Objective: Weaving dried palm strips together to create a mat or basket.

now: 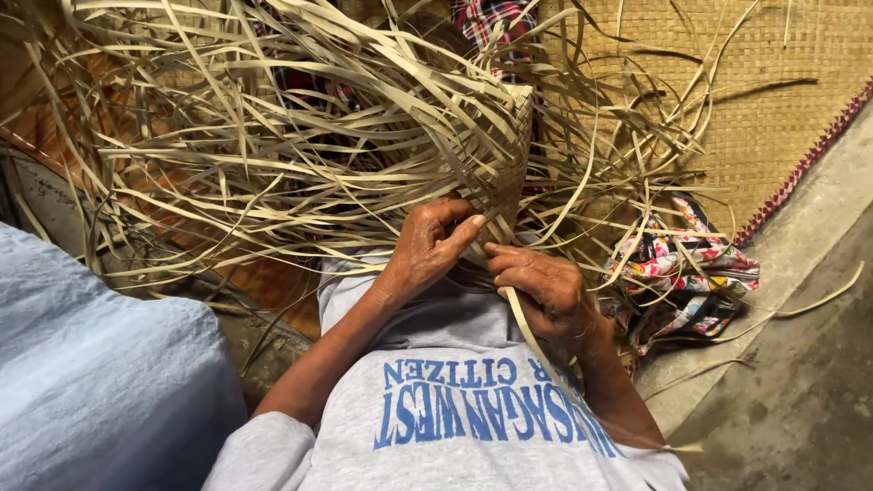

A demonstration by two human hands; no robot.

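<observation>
I see left hand (pixel 426 250) and right hand (pixel 544 295) fingers pinching leaf strips (pixel 523 318) just below the woven piece (pixel 502 155), strips running toward me.

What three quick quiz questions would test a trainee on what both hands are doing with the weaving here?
1. True or false: both hands touch the partly woven basket.
2. Which hand has a loose strip running down past it? A) left hand B) right hand
3. What lies right of the hands, on the woven mat?

Key
1. True: both grip the strips at its lower edge.
2. B.
3. A bundle of colourful patterned cloth.
</observation>
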